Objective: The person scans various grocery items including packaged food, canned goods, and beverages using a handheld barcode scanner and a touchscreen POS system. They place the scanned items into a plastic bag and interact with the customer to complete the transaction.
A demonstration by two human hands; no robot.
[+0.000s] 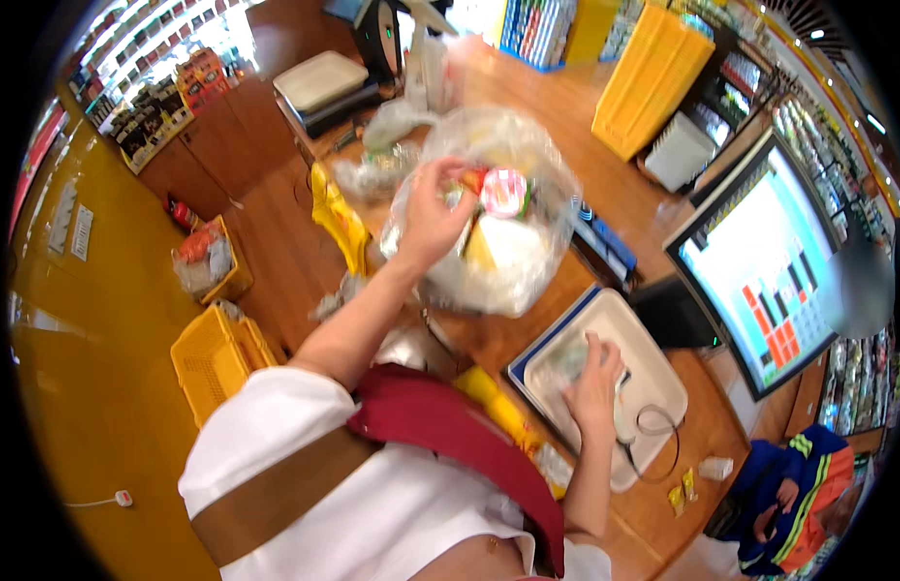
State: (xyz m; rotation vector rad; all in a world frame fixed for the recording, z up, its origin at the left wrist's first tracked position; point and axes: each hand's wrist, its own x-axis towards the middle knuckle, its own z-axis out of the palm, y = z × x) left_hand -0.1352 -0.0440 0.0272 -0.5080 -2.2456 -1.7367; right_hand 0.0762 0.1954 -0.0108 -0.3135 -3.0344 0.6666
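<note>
I see the left hand (433,215) pinched on the rim of a clear plastic bag (498,261) standing on the wooden counter (566,116), groceries inside. The right hand (593,380) lies flat, fingers spread, on a small clear packet (566,356) on the white scale tray (653,382). A touchscreen monitor (770,261) stands just beside the tray.

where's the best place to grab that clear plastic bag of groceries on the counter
Grip the gathered open rim at the top of the clear plastic bag, coming from above, where the left hand already pinches it. The bulging body is slack and full, so probably harder to hold.
</note>
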